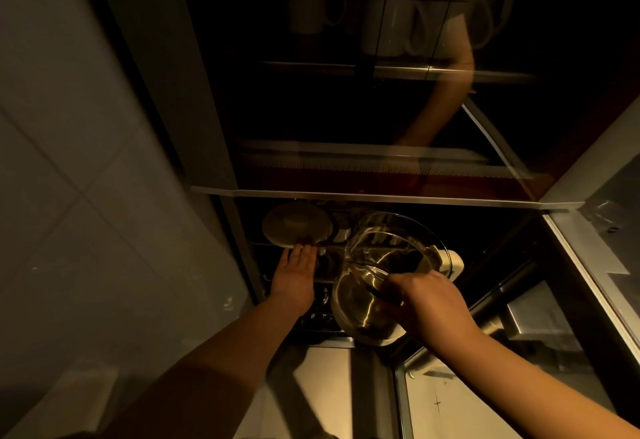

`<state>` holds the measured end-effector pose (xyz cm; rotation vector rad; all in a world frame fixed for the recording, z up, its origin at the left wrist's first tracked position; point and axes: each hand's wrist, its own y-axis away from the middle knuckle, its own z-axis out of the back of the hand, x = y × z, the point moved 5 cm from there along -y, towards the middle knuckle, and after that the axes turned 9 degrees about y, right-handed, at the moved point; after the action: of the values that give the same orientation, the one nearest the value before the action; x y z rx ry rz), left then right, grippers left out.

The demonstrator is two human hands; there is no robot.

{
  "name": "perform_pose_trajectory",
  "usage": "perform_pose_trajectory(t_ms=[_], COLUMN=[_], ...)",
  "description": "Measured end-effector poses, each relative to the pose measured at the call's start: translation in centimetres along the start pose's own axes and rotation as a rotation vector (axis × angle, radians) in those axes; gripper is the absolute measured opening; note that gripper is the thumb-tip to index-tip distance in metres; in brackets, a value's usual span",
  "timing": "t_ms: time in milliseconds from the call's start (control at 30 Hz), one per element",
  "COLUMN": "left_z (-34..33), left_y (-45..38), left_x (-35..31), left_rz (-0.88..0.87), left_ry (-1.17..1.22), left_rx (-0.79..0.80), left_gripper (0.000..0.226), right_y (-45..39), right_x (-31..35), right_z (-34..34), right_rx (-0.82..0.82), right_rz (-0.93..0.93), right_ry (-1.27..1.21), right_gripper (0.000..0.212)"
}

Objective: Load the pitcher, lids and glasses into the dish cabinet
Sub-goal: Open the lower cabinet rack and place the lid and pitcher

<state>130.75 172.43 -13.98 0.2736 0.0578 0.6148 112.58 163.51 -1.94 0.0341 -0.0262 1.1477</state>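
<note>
Two hands in the cabinet (388, 193) rn, v dim lighting so some of this is hard to make out. Cabinet is open, dark inside w/ a pale front edge running across the middle. Behind its dark upper glass you can see mugs (391, 23) on a shelf, plus a reflection of an arm.

The pitcher (394, 262) is the biggest thing in play: clear glass, tipped over on its side w/ the mouth pointing into the lower rack, held above the rack's right half. Right hand (426, 303) is wrapped around its near end, fingers closed on the glass, near the handle I think.

Left hand (298, 272) is flat & palm down, fingers together and stretched out, not gripping anything. Fingertips reach just under the edge of a round pale lid (298, 224), which stands tilted at the rack's back left. Can't tell if they're touching it.

Below the left hand there's some glass stuff in the rack, too dark to ID.
</note>
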Motion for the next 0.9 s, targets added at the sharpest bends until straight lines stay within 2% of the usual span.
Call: perform_pose_trajectory(t_ms=[300,733,900], left_z=[0.5,0.7,0.8], left_y=[-0.9,-1.8,-1.9], left_x=[0.7,1.4,1.4], left_rz=[-0.017,-0.035,-0.019], left_ry=[0.034,0.139,0.136], left_rx=[0.06,0.012,0.04], left_gripper=[0.081,0.076,0.075], right_y=[-0.2,-0.4,-0.5], right_x=[0.2,0.5,0.7], right_z=[0.1,0.3,0.3], right_rx=[0.01,-0.012,-0.016], right_rz=[-0.013,-0.009,-0.01], right_ry=[0.004,0.001,0.004], right_gripper=[0.024,0.025,0.025])
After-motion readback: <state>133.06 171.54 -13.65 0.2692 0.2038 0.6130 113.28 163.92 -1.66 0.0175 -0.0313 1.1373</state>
